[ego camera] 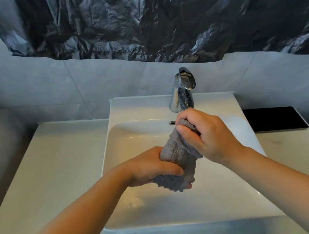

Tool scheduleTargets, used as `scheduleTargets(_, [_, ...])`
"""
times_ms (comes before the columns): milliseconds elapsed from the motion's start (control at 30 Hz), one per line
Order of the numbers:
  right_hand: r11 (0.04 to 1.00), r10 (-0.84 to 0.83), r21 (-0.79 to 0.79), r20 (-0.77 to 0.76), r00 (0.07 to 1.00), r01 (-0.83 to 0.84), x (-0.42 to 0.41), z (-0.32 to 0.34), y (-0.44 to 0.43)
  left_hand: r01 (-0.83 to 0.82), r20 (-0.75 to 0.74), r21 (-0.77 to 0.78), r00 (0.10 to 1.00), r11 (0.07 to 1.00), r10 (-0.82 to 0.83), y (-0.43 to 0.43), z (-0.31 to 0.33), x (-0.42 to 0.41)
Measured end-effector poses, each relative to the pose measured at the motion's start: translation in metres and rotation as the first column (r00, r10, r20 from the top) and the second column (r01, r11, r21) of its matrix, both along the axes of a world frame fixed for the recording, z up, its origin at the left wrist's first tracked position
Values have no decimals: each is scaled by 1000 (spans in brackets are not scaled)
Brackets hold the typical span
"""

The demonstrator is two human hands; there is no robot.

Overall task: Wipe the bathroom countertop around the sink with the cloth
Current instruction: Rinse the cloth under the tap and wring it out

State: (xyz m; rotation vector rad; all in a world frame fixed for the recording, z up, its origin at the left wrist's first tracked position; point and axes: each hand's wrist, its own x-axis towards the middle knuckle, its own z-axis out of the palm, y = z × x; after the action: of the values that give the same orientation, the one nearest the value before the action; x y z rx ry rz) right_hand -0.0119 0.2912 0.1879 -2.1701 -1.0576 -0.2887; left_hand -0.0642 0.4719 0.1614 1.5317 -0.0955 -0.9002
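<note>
I hold the grey, fluffy terry cloth [178, 153] over the white rectangular ceramic sink [214, 198], rolled into a thick twist between both hands. My left hand [149, 166] has its fingers closed round the lower end, nearer the front edge of the basin; my right hand [207, 134] has its fingers wrapped tight round the upper end, just below the chrome tap [183, 91]. Finding: the cloth is soft, limp and compressible, and judging by the droplets in the basin it is likely wet, so somewhat heavier and prone to drip. It will not slip or break; a full-palm hold on a bunched fold suits it best, then spread flat for wiping. The pale stone worktop [55, 164] to the left of the sink lies bare; at its right edge rests a flat black rectangular slab [272, 120], to be avoided. Wiping has not yet begun.
</note>
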Motion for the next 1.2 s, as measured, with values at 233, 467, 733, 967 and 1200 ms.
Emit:
scheduleTargets(233, [994, -109, 28, -57, 992, 110, 12, 4, -11, -78, 21, 53, 997, 996, 77, -12, 34, -5])
scheduleTargets(467, [917, -396, -227, -631, 667, 329, 19, -3, 0, -358, 642, 709, 683, 607, -347, -22, 39, 3])
scheduleTargets(733, [942, -329, -221, -759, 562, 253, 18, 8, -19, -285, 522, 459, 853, 841, 5, -27, 36, 4])
scheduleTargets(967, [956, -70, 246, -339, 938, 161, -20, 3, -42, -24, -205, -270, 978, 963, -33, -8, 50, 5])
scheduleTargets(1200, [888, -31, 418, -366, 930, 194, -26, -1, -14, 238, -111, -110, 962, 965, -250, -15, 65, 10])
